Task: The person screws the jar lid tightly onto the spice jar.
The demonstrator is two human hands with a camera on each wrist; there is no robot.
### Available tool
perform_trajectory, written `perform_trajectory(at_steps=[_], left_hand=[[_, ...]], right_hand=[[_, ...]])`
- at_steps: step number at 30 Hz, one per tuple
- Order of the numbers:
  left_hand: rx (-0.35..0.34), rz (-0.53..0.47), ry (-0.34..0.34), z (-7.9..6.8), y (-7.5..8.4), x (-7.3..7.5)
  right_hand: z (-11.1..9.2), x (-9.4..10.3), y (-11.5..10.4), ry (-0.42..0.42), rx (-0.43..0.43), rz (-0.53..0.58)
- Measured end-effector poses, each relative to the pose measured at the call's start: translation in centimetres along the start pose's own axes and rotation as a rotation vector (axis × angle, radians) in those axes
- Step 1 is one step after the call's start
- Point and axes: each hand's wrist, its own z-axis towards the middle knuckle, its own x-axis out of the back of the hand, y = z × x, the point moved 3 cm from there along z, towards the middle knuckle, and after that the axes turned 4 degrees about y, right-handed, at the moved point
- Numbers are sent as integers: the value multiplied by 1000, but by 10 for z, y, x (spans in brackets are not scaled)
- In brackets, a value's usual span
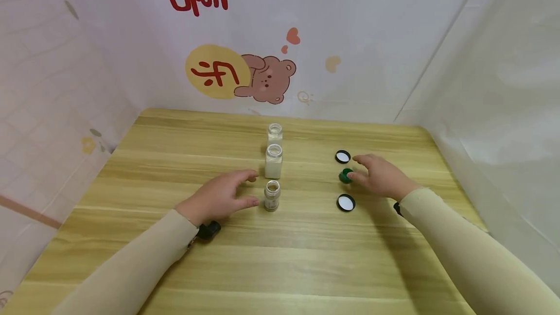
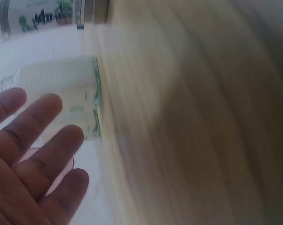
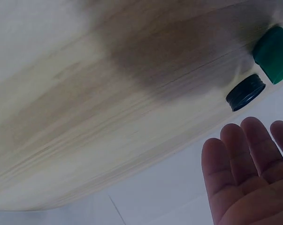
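Three uncapped glass jars stand in a row at mid-table: a small labelled jar [image 1: 271, 201] nearest, a square jar with pale contents [image 1: 273, 166] behind it, and a similar jar [image 1: 274, 137] farthest back. My left hand [image 1: 220, 194] is just left of the row, fingers spread and holding nothing. In the left wrist view its straight fingers [image 2: 66, 143] overlap the square jar. Across the table, my right hand [image 1: 382, 177] hovers at the green cap [image 1: 345, 175], the thumb overlapping it; contact cannot be told. The right wrist view shows extended fingers [image 3: 237, 157] below the green cap [image 3: 275, 55].
Two black lids with white liners lie on either side of the green cap, a far lid [image 1: 343, 156] and a near lid [image 1: 346, 202]. The wooden table [image 1: 280, 266] meets a white printed wall covering [image 1: 358, 38] at the back, with more sheeting on both sides.
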Motion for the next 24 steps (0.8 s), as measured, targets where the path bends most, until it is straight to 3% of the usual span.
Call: perform_trajectory(at_steps=[13,24], left_hand=[[-23,63,-8,13,10,-18],[-6,43,-39,20,22,-24]], right_hand=[[6,-10,1,-23,41,-25],[8,-13,3,-32,27,-59]])
